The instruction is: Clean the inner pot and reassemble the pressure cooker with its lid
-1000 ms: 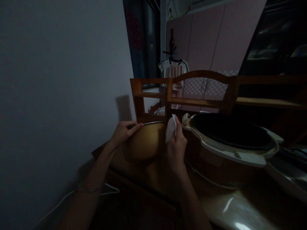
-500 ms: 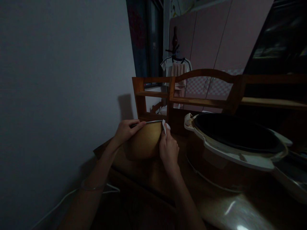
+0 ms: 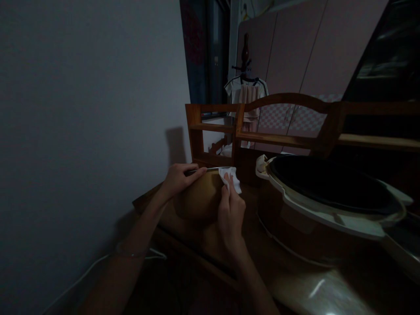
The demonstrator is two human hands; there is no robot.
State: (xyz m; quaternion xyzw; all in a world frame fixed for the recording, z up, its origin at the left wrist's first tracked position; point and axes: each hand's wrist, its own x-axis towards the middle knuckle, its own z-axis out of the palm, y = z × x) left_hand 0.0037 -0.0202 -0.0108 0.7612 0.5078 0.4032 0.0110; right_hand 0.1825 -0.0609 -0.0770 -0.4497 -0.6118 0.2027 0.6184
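A yellowish-tan rounded pot (image 3: pixel 198 199) with a thin metal rim is tilted over the wooden table, its outer side toward me. My left hand (image 3: pixel 180 180) grips the rim at its left, thumb on the near side and fingers over the edge. At the rim's right end, my right hand (image 3: pixel 231 210) is closed on a white tissue (image 3: pixel 233 178), which it presses against the rim and outer side. The pot's inside is hidden from me.
Right of my hands stands a large cooker (image 3: pixel 305 223) with a white rim and dark inner pot. A wooden shelf frame (image 3: pixel 278 139) rises behind the table (image 3: pixel 249 245). The grey wall (image 3: pixel 98 109) is close at left. A white cable (image 3: pixel 82 275) runs low on the left.
The tissue has spread out to the right and shows more of its face; my right hand has turned slightly along the rim. My left hand keeps its grip. The view has shifted a little left.
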